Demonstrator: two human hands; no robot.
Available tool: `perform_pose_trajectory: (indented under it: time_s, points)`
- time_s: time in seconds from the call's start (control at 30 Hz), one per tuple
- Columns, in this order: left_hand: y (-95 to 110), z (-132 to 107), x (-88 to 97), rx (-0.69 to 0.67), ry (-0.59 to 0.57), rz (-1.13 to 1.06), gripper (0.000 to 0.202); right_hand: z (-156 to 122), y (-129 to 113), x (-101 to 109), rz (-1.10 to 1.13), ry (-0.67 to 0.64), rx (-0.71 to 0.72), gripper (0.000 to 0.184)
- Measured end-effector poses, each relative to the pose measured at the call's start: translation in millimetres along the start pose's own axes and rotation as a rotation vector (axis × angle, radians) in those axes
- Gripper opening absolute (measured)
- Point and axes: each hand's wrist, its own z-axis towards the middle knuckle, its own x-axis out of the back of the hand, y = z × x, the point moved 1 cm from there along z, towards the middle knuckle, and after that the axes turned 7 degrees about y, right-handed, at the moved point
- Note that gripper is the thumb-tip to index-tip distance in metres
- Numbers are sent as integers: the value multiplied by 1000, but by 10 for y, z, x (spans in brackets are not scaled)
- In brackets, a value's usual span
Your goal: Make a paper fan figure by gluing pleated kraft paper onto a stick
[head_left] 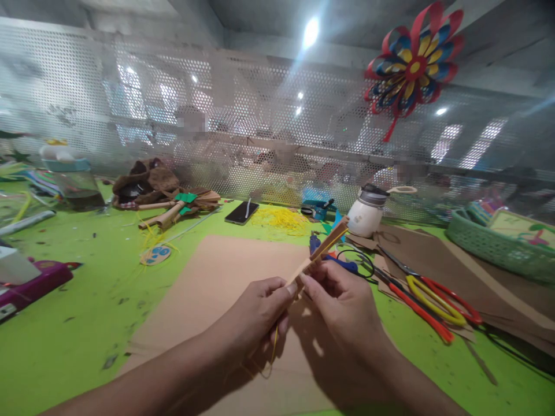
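Observation:
Both my hands meet above a brown cardboard sheet on the green table. My left hand is closed, pinching the near end of a folded brown paper strip that slants up to the right. My right hand is closed too, gripping the same strip just beside the left fingers. A thin yellow strand hangs down under my left hand.
Red-and-yellow scissors and blue-handled scissors lie to the right on brown paper. A white glue jar, a phone, yellow shreds, a green basket and a pink tool ring the table. A perforated screen with a paper flower stands behind.

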Motion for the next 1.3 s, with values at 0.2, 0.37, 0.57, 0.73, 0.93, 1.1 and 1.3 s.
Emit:
perform_pose_trajectory:
  time_s: [0.2,0.37,0.57,0.73,0.93,1.1,1.3]
  points:
    - [11,-11,1,17,-15,-39,39,4,-16,31,1,6,19,17]
    - [-18,-13,35,89,-106,-221,32,-8,-70,70,36,26,-3,19]
    - [-19,-3,88,203,-157,-412,29,-20,-144,187,-25,141,81,24]
    - [-2,-22,106,151,-244,-516,30,6,-87,179,-10,67,-20,36]
    - [21,-37,139,46,-320,-580,30,-11,-107,66,74,-143,-145,39]
    - [13,-47,116,16,-421,-627,31,-16,-229,74,305,-211,-145,33]
    - [-81,12,107,30,-478,-652,33,-14,-141,49,598,-259,-235,22]
